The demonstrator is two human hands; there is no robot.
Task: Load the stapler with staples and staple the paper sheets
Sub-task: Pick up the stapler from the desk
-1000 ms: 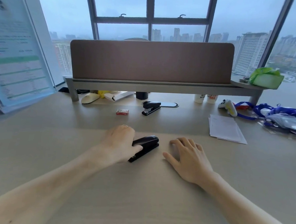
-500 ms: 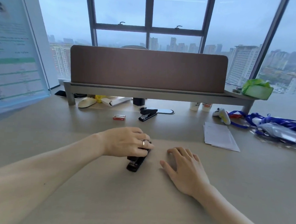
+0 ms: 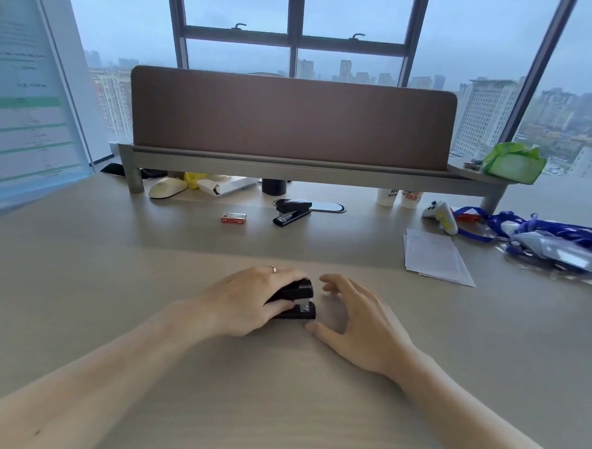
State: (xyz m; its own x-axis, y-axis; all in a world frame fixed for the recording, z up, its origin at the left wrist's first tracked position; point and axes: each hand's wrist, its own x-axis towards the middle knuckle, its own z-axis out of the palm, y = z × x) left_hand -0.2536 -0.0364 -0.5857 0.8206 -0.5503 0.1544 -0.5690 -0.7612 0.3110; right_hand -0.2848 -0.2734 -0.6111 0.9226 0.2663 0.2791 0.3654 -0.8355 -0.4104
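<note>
A black stapler (image 3: 299,300) lies on the wooden desk in front of me, its metal front end facing right. My left hand (image 3: 246,302) wraps over its back and top, gripping it. My right hand (image 3: 358,318) rests just right of the stapler with fingers spread and nothing in it, the thumb close to the stapler's base. A small red box of staples (image 3: 233,217) lies farther back. A stack of white paper sheets (image 3: 433,255) lies at the right.
A second black stapler (image 3: 291,212) stands behind the staple box. A raised shelf (image 3: 290,171) with a brown screen spans the back; a mouse (image 3: 168,187), cups and blue lanyards (image 3: 541,233) sit near it. A board leans at the left.
My left hand has turned the stapler so its front end points right. My right hand has moved in closer to it, and my view has tilted up slightly.
</note>
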